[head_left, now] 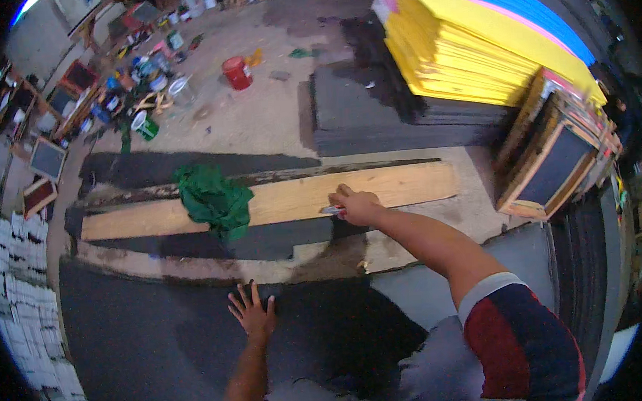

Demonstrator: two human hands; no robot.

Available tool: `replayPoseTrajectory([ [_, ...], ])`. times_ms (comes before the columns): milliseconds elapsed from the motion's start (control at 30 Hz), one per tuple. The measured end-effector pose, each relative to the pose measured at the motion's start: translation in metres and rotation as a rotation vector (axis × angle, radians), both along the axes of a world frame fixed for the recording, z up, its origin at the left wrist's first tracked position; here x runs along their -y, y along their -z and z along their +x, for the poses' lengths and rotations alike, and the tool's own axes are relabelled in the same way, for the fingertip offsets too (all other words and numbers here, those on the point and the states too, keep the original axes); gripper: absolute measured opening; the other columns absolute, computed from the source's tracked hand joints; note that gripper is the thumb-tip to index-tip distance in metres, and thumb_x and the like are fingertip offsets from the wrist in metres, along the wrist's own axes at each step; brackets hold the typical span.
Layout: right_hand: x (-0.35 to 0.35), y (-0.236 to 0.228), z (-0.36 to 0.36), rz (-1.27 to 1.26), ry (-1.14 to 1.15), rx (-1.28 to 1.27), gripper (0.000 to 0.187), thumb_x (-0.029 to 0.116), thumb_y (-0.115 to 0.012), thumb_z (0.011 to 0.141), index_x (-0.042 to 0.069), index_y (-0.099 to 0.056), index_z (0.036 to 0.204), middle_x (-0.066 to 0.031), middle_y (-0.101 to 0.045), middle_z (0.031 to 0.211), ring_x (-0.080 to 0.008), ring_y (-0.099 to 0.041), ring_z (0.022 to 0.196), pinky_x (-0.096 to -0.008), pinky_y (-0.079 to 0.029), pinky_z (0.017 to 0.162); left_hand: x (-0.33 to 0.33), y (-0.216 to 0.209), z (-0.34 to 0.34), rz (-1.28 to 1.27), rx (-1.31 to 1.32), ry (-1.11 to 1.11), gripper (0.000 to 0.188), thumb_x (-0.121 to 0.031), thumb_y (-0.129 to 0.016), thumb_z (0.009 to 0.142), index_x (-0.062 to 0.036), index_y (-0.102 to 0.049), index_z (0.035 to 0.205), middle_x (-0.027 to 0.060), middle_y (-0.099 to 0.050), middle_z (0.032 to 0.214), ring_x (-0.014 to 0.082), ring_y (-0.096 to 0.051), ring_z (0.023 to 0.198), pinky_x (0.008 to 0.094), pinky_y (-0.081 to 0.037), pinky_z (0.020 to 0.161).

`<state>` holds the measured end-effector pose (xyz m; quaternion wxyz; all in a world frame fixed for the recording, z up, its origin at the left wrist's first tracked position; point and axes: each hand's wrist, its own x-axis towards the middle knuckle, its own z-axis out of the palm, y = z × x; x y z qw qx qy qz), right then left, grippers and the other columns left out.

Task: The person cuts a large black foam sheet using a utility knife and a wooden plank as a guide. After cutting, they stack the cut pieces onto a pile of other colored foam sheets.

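"What lay there?"
"A black sheet [152, 321], largest, with a wooden plank [291, 198] beyond, a crumpled green cloth [214, 201] across it."
"Labels?"
"Any on the red bucket [237, 73] were too blurred to read."
"Hands?"
"The left hand [254, 316] was on the sheet, fingers spread; the right hand [358, 207], over the plank, gripped a small red-and-silver hand tool [332, 210]."

The grey floor [257, 123] carries these things. Across it lies a light wooden plank [288, 197], and a dark strip [265, 241] shows along its near edge. Beyond the plank stand a red bucket [237, 74] and a green bucket [145, 126]; beyond its right half lie stacked dark sheets [375, 127]. Nearer than the plank spreads a wide black sheet [145, 321].
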<state>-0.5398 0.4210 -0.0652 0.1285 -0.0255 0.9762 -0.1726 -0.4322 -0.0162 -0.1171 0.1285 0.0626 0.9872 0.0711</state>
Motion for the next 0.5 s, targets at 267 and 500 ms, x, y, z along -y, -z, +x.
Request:
replayPoseTrajectory([
  [267, -0.136, 0.018, 0.15, -0.148, 0.337, -0.06, 0.052, 0.04, -0.067, 0.097, 0.021, -0.056, 0.144, -0.0143, -0.057, 0.14, -0.0403, -0.069, 0.111, -0.0539, -0.058, 0.089, -0.195, -0.07, -0.044, 0.047, 0.082, 1.032, 0.072, -0.053, -0.066, 0.095, -0.0106, -0.051, 0.151, 0.0196, -0.055, 0.151, 0.0437, -0.049, 0.141, 0.0571, -0.036, 0.118],
  [500, -0.16, 0.016, 0.305, -0.155, 0.782, -0.123, 0.056, 0.049, -0.067, 0.096, 0.019, -0.057, 0.142, -0.0185, -0.058, 0.135, -0.0431, -0.072, 0.102, -0.0552, -0.06, 0.081, -0.414, -0.087, 0.057, 0.193, 0.261, 1.315, 0.069, -0.047, -0.069, 0.095, -0.0059, -0.05, 0.148, 0.0242, -0.055, 0.149, 0.0456, -0.056, 0.133, 0.0538, -0.045, 0.112],
])
